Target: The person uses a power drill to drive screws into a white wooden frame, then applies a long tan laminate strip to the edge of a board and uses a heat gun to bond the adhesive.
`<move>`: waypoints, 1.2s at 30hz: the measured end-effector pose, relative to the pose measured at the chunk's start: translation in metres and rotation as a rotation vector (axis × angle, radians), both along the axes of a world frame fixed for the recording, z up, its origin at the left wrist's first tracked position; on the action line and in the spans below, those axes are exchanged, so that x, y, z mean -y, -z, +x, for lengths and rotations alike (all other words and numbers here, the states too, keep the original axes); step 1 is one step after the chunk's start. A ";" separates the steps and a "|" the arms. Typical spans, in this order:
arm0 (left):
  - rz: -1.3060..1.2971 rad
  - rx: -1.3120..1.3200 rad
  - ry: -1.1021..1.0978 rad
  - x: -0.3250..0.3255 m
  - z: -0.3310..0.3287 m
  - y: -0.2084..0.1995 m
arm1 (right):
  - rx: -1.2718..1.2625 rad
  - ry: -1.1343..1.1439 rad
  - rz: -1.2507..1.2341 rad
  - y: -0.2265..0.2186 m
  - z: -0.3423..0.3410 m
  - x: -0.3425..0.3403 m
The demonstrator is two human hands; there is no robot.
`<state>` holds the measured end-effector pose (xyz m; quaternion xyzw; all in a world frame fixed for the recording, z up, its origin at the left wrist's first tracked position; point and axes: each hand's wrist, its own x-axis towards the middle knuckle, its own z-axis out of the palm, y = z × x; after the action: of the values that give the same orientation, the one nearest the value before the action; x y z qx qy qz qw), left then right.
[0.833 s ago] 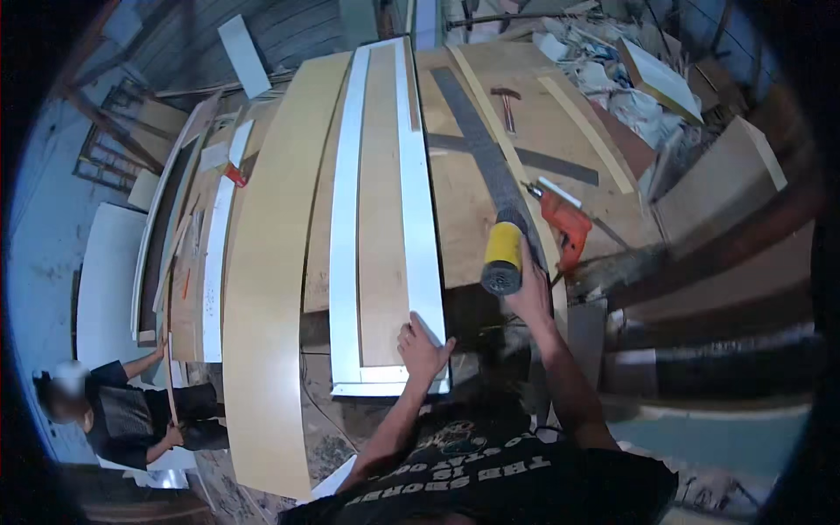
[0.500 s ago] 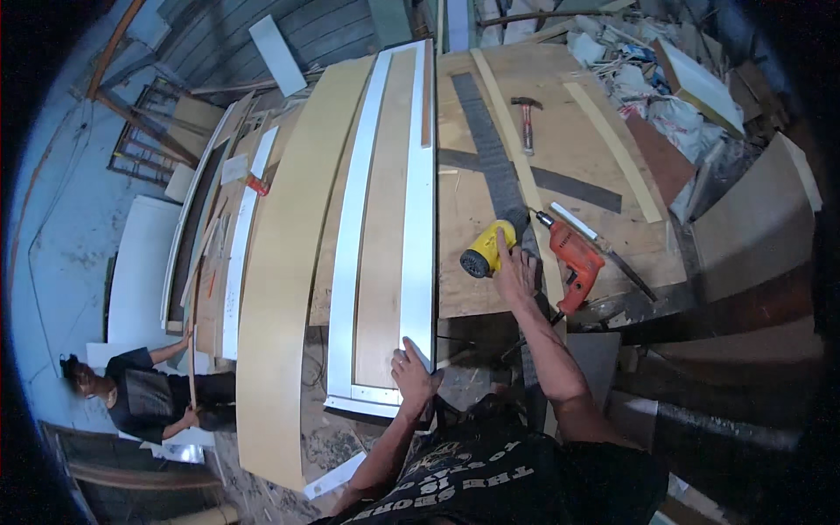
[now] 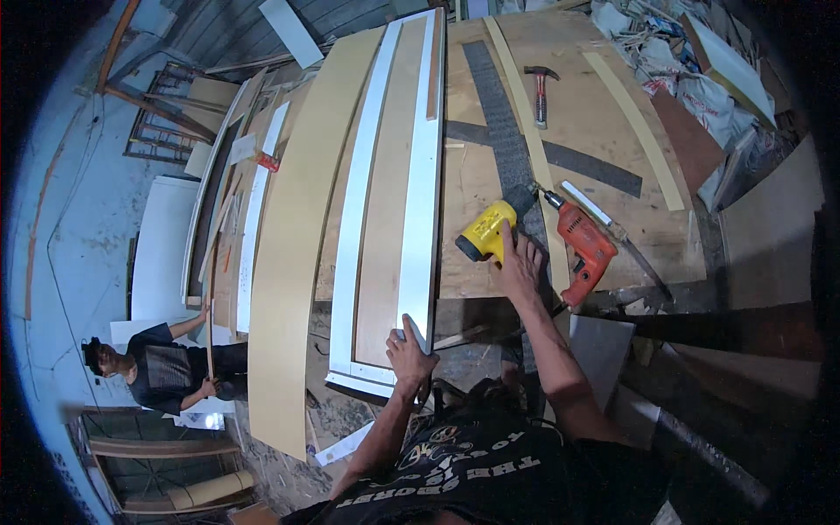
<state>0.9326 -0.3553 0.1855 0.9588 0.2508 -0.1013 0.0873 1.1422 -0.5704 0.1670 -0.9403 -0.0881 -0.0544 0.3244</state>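
A long white-framed panel with a wooden inner face lies over the worktable, its near end overhanging. My left hand grips the right side of its frame near that end, index finger stretched along the white face. To the right, a yellow-and-black power tool lies on the table. My right hand rests against it, fingers stretched and spread, the index finger touching the yellow body. Just right of that hand is an orange-red corded drill, its chuck pointing away from me.
A claw hammer, crossed dark strips and pale wooden strips lie on the plywood tabletop. Left of the panel stands a long tan board. Another person holds a thin strip at far left. Bags and scrap fill the far right.
The view has shifted slightly. The yellow tool has turned flatter and moved a little left, and my right hand's fingers look more spread. My left hand stays on the panel frame.
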 end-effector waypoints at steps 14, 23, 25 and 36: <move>-0.072 -0.041 -0.018 0.029 0.002 -0.001 | -0.723 -0.117 0.703 0.128 -0.137 -0.094; -0.131 0.100 -0.012 0.006 -0.026 0.006 | -1.053 -0.305 0.949 0.093 -0.115 -0.105; -0.139 0.121 -0.045 0.002 -0.035 0.012 | -0.976 -0.280 0.964 0.098 -0.116 -0.117; -0.268 -0.021 -0.002 0.017 -0.049 -0.036 | -0.616 -0.183 0.990 0.060 -0.142 -0.097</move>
<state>0.8834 -0.3724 0.2213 0.9371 0.2369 -0.1441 0.2121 1.0005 -0.4733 0.1067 -0.6380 -0.0347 0.2145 0.7387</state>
